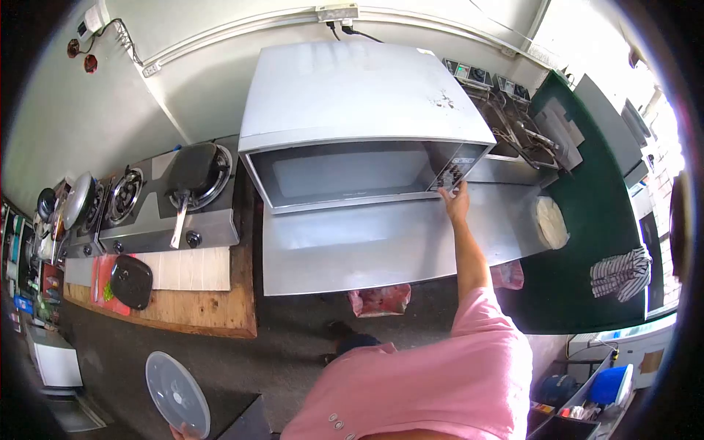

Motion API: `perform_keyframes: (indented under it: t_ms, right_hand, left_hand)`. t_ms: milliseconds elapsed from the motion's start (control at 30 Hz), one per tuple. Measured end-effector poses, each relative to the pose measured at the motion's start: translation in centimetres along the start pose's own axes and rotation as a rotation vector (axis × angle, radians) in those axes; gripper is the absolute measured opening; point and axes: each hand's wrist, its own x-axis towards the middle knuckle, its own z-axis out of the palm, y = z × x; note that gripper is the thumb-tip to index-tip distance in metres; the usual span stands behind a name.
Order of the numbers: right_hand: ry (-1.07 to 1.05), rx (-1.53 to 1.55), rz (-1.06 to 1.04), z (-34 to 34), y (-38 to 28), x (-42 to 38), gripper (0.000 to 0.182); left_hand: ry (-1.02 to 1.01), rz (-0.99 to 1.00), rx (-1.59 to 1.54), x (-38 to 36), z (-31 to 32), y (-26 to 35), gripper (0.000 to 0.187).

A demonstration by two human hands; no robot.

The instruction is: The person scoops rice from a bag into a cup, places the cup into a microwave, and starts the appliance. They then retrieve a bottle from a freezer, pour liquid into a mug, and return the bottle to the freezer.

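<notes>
A large white microwave oven [367, 95] stands on the steel counter, its dark glass door closed. My right arm reaches forward and my right hand [457, 199] is at the lower right corner of the microwave, fingertips against the control panel [453, 170]. The thumb and fingers of that hand are apart and hold nothing. Down at the lower left, my left hand [183, 433] grips the edge of a round translucent plastic lid [176, 392], which is tilted. Only the fingers of the left hand show at the frame's bottom edge.
A steel counter [330, 257] runs under the microwave. At left, a black pan [194, 169] sits on a gas stove [147, 194], above a wooden table [238, 308] with a black tray [132, 282]. Fryers [513, 125] and a striped cloth [621, 274] are at right.
</notes>
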Motion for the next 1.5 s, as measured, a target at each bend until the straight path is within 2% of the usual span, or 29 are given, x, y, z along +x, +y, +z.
perform_keyframes:
  t_ms: [167,233,333,367,400,467,500,533,567,600,633,667,700,733,767,833,933,1033,1133,1167,1200,1233,1267,1333,1433,1500]
  right_hand:
    - [-0.012,-0.099,-0.018,-0.7,0.4,0.3,0.078]
    - [-0.033,-0.154,-0.004,-0.6,0.3,0.1,0.081]
    - [-0.015,-0.001,-0.126,-0.8,0.4,0.0,0.082]
    - [-0.103,-0.011,-0.106,-1.4,0.4,0.0,0.078]
    - [-0.096,-0.075,-0.152,-1.8,1.1,-0.4,0.077]
    - [-0.108,-0.181,-0.272,-1.6,3.1,-1.2,0.078]
    - [-0.087,-0.230,-0.346,-0.7,4.6,-1.8,0.084]
    - [-0.316,-0.162,0.043,-2.2,0.6,-3.3,0.061]
    - [-0.446,-0.237,0.110,-1.1,0.9,-3.8,0.050]
    - [-0.529,-0.340,0.090,0.0,1.5,-5.7,0.040]
    - [-0.583,-0.436,0.025,1.5,1.8,-7.3,0.031]
    - [-0.599,-0.484,-0.070,3.3,1.7,-8.7,0.027]
    - [-0.561,-0.472,-0.269,3.9,-2.0,-10.6,0.023]
    - [-0.579,-0.400,-0.351,3.6,-7.7,-12.4,0.017]
    - [-0.784,-0.169,-0.347,4.9,-10.3,-12.8,0.015]
    - [-1.150,0.160,-0.287,6.7,-19.9,-15.1,0.022]
    - [-1.339,0.477,-0.384,9.2,-32.1,-19.9,0.029]
    - [-1.547,0.522,-0.559,11.2,-40.8,-25.1,0.031]
    - [-1.661,0.866,-0.760,13.7,-48.7,-33.9,0.007]
    - [-1.745,0.832,-0.755,13.5,-51.5,-37.2,0.011]
    - [-1.825,0.804,-0.751,13.3,-54.6,-40.3,0.023]
    - [-1.994,0.791,-0.767,14.8,-56.3,-43.4,0.039]
    - [-2.038,0.839,-0.859,15.7,-58.1,-46.8,0.046]
    - [-2.324,0.551,-0.669,18.4,-61.5,-53.8,0.052]
    - [-2.283,0.495,-0.866,20.1,-68.4,-63.9,0.065]
    - [-2.126,0.582,-1.041,19.7,-73.7,-68.9,0.076]
  left_hand:
    - [-0.019,-0.006,-0.073,4.3,2.6,1.0,0.042]
    - [0.002,-0.001,-0.044,4.7,5.0,3.8,0.041]
    - [-0.026,0.029,-0.116,4.7,8.4,7.5,0.042]
    - [-0.043,0.019,-0.131,4.9,9.2,7.9,0.044]
    - [-0.058,0.008,-0.145,5.2,10.0,7.8,0.046]
    - [-0.229,-0.044,-0.355,10.1,10.5,1.5,0.053]
    - [-0.214,-0.087,-0.309,8.6,10.6,2.4,0.053]
    - [-0.164,-0.140,-0.263,6.4,10.8,4.6,0.054]
    - [-0.165,-0.094,-0.262,6.9,10.6,2.8,0.051]
    - [-0.142,-0.113,-0.276,6.7,10.1,0.6,0.048]
    - [-0.113,-0.078,-0.246,4.3,9.9,1.9,0.046]
    - [-0.031,-0.143,-0.158,4.7,8.9,-0.6,0.048]
    - [0.022,-0.190,-0.220,2.5,8.4,2.2,0.049]
    - [0.010,-0.122,-0.165,2.4,7.1,0.4,0.049]
    - [0.095,-0.132,-0.144,1.8,6.2,-0.2,0.048]
    - [0.190,-0.147,-0.121,1.4,4.9,-2.1,0.047]
    - [0.267,-0.200,-0.071,1.3,2.7,-4.4,0.046]
    - [0.327,-0.273,0.016,2.8,0.4,-5.0,0.045]
    - [0.347,-0.321,-0.014,5.5,-1.1,-8.9,0.045]
    - [0.343,-0.340,-0.014,7.0,-1.6,-10.8,0.046]
    - [0.342,-0.353,-0.014,8.8,-2.1,-12.8,0.046]
    - [0.343,-0.361,-0.021,10.9,-2.5,-15.6,0.047]
    - [0.342,-0.365,-0.025,13.0,-3.0,-17.9,0.048]
    - [0.313,-0.454,-0.215,17.6,-3.8,-18.0,0.048]
    - [0.342,-0.434,-0.214,25.1,-5.3,-19.1,0.048]
    - [0.328,-0.418,-0.215,30.1,-7.4,-18.4,0.047]
